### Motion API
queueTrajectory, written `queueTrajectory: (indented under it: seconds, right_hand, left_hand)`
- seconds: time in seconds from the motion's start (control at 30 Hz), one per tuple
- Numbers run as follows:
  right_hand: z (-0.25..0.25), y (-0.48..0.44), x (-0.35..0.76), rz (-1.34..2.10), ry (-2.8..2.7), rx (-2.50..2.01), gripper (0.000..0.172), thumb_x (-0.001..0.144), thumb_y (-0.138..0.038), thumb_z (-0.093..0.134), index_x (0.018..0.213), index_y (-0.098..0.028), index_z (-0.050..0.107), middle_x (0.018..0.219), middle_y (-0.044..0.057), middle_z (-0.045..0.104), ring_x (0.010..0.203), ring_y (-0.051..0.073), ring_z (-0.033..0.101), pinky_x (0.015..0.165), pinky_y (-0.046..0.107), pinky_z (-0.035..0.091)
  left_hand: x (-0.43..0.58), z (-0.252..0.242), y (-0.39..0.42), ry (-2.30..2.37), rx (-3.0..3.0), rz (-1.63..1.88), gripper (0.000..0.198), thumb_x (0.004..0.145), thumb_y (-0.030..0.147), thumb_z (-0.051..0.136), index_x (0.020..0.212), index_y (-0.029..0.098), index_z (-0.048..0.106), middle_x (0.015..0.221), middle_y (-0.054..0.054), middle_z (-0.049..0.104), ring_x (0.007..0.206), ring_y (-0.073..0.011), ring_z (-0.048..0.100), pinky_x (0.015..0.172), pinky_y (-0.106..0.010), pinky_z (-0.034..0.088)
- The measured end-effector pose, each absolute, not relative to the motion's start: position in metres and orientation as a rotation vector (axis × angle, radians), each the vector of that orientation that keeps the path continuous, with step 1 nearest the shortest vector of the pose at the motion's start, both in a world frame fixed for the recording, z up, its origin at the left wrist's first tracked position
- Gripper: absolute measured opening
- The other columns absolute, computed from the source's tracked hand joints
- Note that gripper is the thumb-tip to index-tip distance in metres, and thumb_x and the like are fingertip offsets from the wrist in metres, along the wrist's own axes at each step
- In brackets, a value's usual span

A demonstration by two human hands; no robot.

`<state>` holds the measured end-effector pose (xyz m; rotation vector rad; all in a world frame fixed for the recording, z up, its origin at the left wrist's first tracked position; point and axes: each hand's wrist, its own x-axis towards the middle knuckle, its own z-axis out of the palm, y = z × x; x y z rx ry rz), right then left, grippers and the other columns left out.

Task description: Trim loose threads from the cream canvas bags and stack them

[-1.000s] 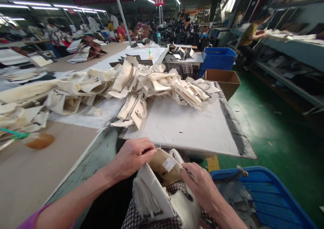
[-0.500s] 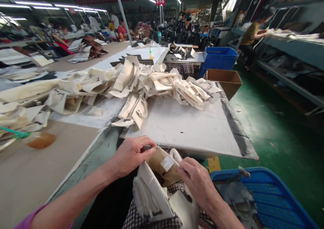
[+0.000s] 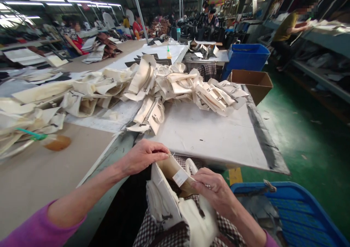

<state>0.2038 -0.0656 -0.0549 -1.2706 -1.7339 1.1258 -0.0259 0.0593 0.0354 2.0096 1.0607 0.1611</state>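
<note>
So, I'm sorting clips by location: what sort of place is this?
Probably a bag-making workshop: left hand and right hand hold an unfinished cream bag, a heap of similar pieces lies on the worktable, other people work at benches behind.

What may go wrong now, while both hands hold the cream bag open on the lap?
1. The left hand and the right hand seem to pinch only the rim of the cream bag, so it might slip off the lap toward the blue crate.
2. The right hand lies against the white label; pulling there might crease or loosen it.
3. The loose bags near the front edge of the table might slide down if bumped.
</note>
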Motion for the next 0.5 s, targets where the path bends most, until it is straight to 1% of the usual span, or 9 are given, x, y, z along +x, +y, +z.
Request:
queueTrajectory:
  seconds: [0.1, 0.17, 0.27, 0.37, 0.5]
  right_hand:
    - [-0.055, -0.070, 0.208, 1.145, -1.677, -1.281, 0.028, 0.095, -0.031, 0.050, 0.083, -0.018, 0.072, 0.079, 0.002, 0.061, 0.075, 0.014, 0.057, 0.067, 0.023, 0.043]
    - [-0.051, -0.073, 0.210, 1.156, -1.666, -1.310, 0.027, 0.095, -0.030, 0.049, 0.086, -0.018, 0.072, 0.083, 0.003, 0.062, 0.077, 0.015, 0.058, 0.071, 0.024, 0.045]
    - [-0.042, -0.076, 0.213, 1.184, -1.676, -1.326, 0.026, 0.096, -0.028, 0.046, 0.097, -0.020, 0.071, 0.091, 0.004, 0.064, 0.085, 0.016, 0.060, 0.078, 0.025, 0.046]
    - [-0.035, -0.079, 0.215, 1.201, -1.655, -1.342, 0.027, 0.095, -0.027, 0.045, 0.107, -0.021, 0.069, 0.099, 0.005, 0.066, 0.089, 0.017, 0.061, 0.081, 0.025, 0.047]
    - [-0.038, -0.079, 0.214, 1.190, -1.626, -1.389, 0.029, 0.095, -0.026, 0.044, 0.106, -0.020, 0.070, 0.103, 0.006, 0.067, 0.089, 0.017, 0.062, 0.081, 0.025, 0.048]
  left_hand:
    - [-0.022, 0.036, 0.055, 1.042, 2.035, 0.171, 0.024, 0.085, 0.031, 0.054, 0.088, 0.017, 0.073, 0.084, 0.000, 0.071, 0.078, -0.0161, 0.061, 0.070, -0.021, 0.042]
    - [-0.019, 0.036, 0.054, 1.040, 2.058, 0.168, 0.025, 0.086, 0.032, 0.053, 0.089, 0.016, 0.072, 0.081, 0.000, 0.070, 0.076, -0.0158, 0.060, 0.068, -0.021, 0.041]
    - [-0.016, 0.036, 0.055, 1.057, 2.093, 0.171, 0.025, 0.086, 0.033, 0.053, 0.089, 0.016, 0.072, 0.080, 0.001, 0.069, 0.075, -0.0157, 0.060, 0.066, -0.021, 0.041]
    - [-0.014, 0.035, 0.056, 1.052, 2.133, 0.167, 0.025, 0.086, 0.033, 0.052, 0.089, 0.017, 0.071, 0.079, 0.001, 0.069, 0.074, -0.0152, 0.060, 0.066, -0.021, 0.040]
    - [-0.013, 0.034, 0.058, 1.041, 2.171, 0.154, 0.025, 0.086, 0.031, 0.051, 0.087, 0.018, 0.071, 0.077, 0.002, 0.067, 0.072, -0.0140, 0.058, 0.065, -0.020, 0.039]
